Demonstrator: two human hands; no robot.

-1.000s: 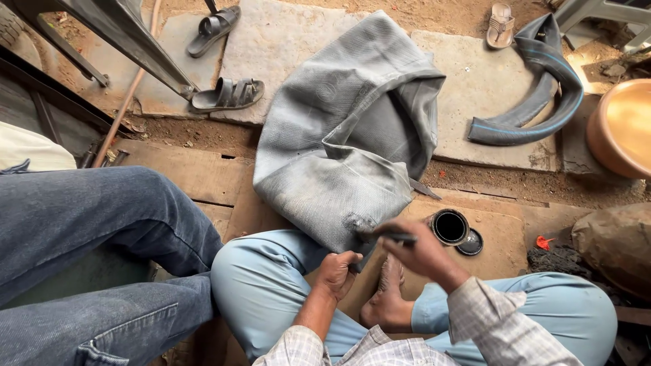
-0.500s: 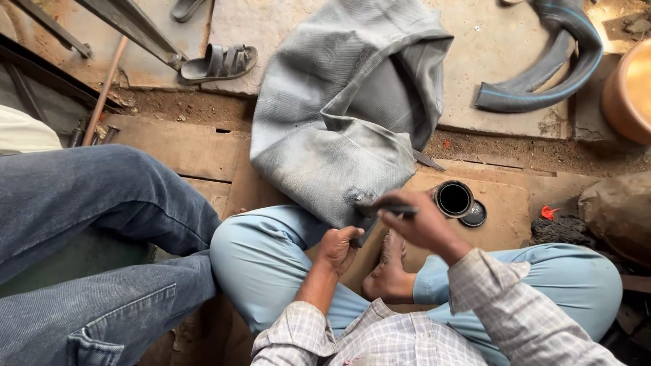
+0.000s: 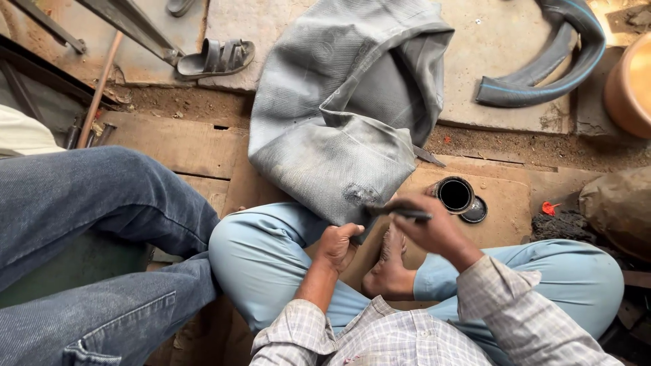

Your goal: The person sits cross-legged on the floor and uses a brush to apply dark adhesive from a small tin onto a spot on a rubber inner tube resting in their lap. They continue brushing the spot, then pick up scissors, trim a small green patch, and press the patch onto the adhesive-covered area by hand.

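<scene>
The right hand [image 3: 434, 230] clamps a thin dark brush [image 3: 400, 213]; the left hand [image 3: 337, 245] pinches the folded grey rubber inner tube [image 3: 339, 142] over the near knee. The open black tin [image 3: 455, 194], just right, could tip if elbowed.

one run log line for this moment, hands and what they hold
left hand: grips edge of grey rubber tube | right hand: holds dark tool at tube's rough patch | open tin beside

Glowing evenly under soft daylight, glaring off the round orange clay pot [image 3: 630, 74], blurring around the moving right hand [image 3: 434, 230].
</scene>
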